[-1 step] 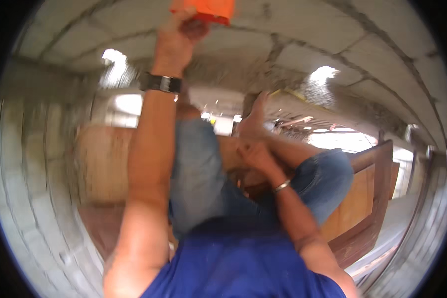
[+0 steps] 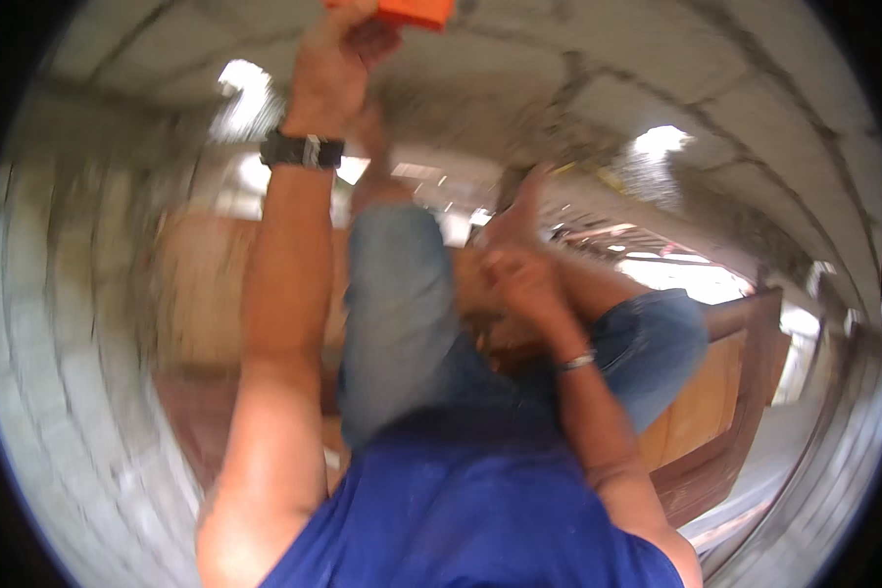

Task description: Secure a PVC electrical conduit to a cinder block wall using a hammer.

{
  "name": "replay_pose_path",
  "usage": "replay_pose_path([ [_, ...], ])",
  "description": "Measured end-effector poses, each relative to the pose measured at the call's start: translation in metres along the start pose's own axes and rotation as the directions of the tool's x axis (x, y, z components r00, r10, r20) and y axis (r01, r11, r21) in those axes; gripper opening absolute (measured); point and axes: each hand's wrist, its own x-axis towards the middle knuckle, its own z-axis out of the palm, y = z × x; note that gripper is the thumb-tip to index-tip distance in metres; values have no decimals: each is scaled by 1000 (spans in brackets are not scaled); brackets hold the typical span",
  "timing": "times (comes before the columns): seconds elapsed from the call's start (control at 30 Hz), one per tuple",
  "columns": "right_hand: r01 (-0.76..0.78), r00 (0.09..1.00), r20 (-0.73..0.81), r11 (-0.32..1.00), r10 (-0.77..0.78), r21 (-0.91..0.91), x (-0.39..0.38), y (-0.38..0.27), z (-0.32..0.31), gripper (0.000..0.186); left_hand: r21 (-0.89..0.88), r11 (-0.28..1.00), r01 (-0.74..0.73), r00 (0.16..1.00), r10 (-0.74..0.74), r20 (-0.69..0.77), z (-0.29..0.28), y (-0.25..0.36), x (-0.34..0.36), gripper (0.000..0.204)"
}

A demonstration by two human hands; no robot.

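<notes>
My left hand (image 2: 333,78) is raised at arm's length to the top of the view, with a black-banded watch (image 2: 304,151) on its wrist. Its fingers are closed on a flat orange object (image 2: 414,10), cut off by the upper edge; its kind does not show. The object is close to the grey block wall (image 2: 500,59); contact cannot be told. Lower down, my right hand (image 2: 524,282) is beside my bare foot (image 2: 521,218) and lower leg, its fingers curled. What they hold, if anything, is hidden and blurred. A metal band (image 2: 578,361) circles that wrist.
My bent knees, in blue denim, fill the middle. Beneath me a brown wooden panel (image 2: 691,416) with a dark frame extends to both sides. Block walls (image 2: 59,343) rise at left and right. Bright openings (image 2: 661,142) show low in the wall ahead.
The whole view has shifted slightly. My left hand and the orange object sit a little higher and further left in the picture; the right hand keeps its place beside the foot.
</notes>
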Motion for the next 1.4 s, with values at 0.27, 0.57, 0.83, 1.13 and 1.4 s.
replay_pose_path([
  [0.27, -138, 278, 134, 98, -951, 985, -86, -170, 17, 44, 94, 927, 364, 781, -248, -573, -217, 95, -304, 41],
  [0.57, -316, 461, 150, -4, -875, 949, -149, -217, 67, 35, -114, 749, 653, 393, -463, -794, -255, 106, -556, 47],
  [0.83, 279, 896, 238, 893, -375, 353, -74, -100, 1, 36, -133, 653, 745, 359, -561, -746, -268, 120, -587, 45],
  [1.13, 306, 949, 263, 697, -173, -649, -41, 27, 26, 43, -182, 500, 847, 338, -769, -543, -293, 31, -625, 40],
  [1.4, 262, 950, 261, 896, -173, -359, -50, 1, 58, 25, -310, 690, 654, 287, -606, -742, -266, -9, -576, 34],
])
